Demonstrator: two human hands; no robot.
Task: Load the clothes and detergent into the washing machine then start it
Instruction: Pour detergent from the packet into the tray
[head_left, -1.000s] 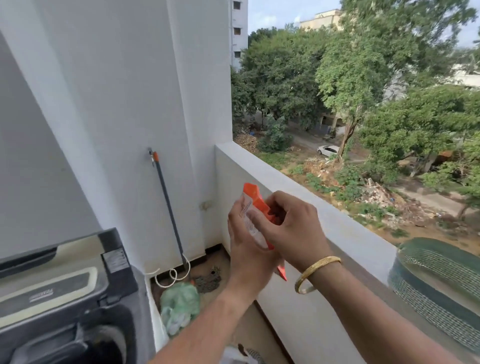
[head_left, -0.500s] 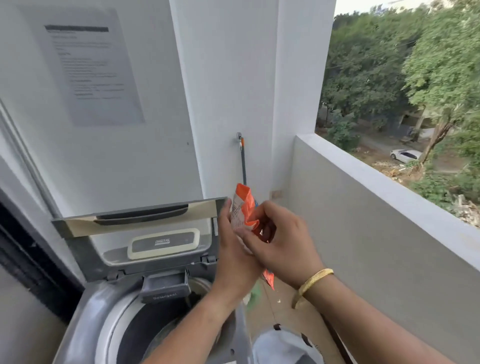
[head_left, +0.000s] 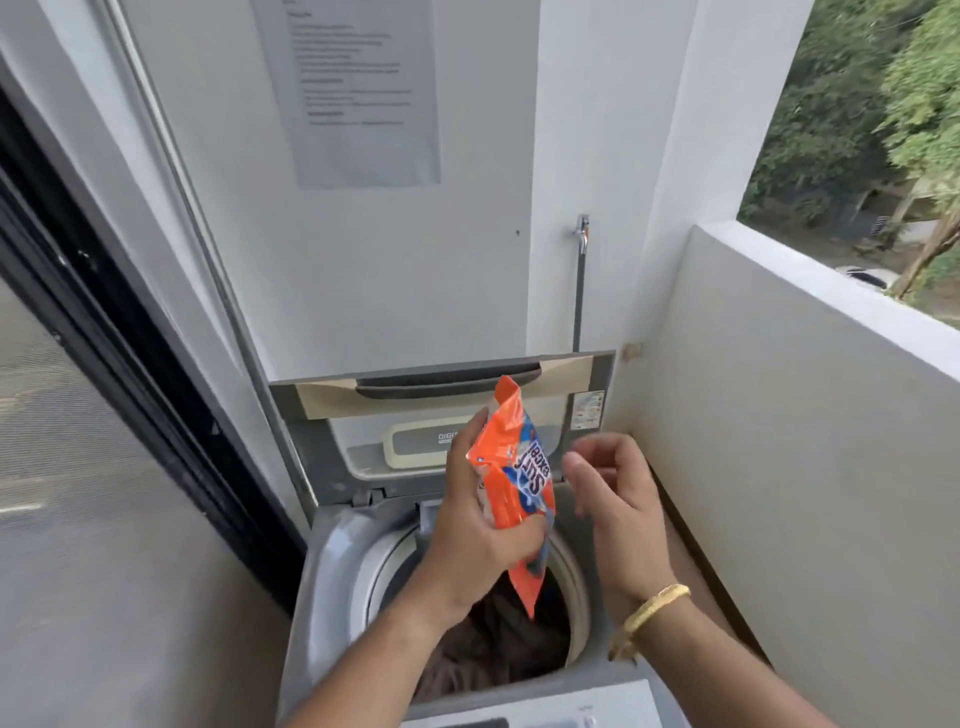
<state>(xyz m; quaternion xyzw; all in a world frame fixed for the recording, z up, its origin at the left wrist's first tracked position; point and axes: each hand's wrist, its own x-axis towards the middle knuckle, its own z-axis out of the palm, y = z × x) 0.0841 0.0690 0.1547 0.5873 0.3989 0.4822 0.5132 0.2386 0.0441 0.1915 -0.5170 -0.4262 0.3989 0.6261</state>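
Note:
A grey top-loading washing machine (head_left: 332, 577) stands below me with its lid (head_left: 441, 389) folded up against the wall. Dark brownish clothes (head_left: 493, 649) lie inside the drum. My left hand (head_left: 478, 525) grips an orange detergent sachet (head_left: 511, 478), held upside down above the drum opening, its lower tip hanging over the clothes. My right hand (head_left: 618, 499) hovers just to the right of the sachet, apart from it, fingers loosely curled and holding nothing. A gold bangle sits on my right wrist.
A white balcony parapet (head_left: 810, 415) runs along the right. A tap with a grey hose (head_left: 581, 270) hangs on the wall behind the machine. A dark sliding door frame (head_left: 119, 332) borders the left. A printed notice (head_left: 358, 88) is stuck on the wall.
The view swung left from the balcony edge onto the machine. My right hand has let go of the sachet and moved right; my left hand now holds it over the drum.

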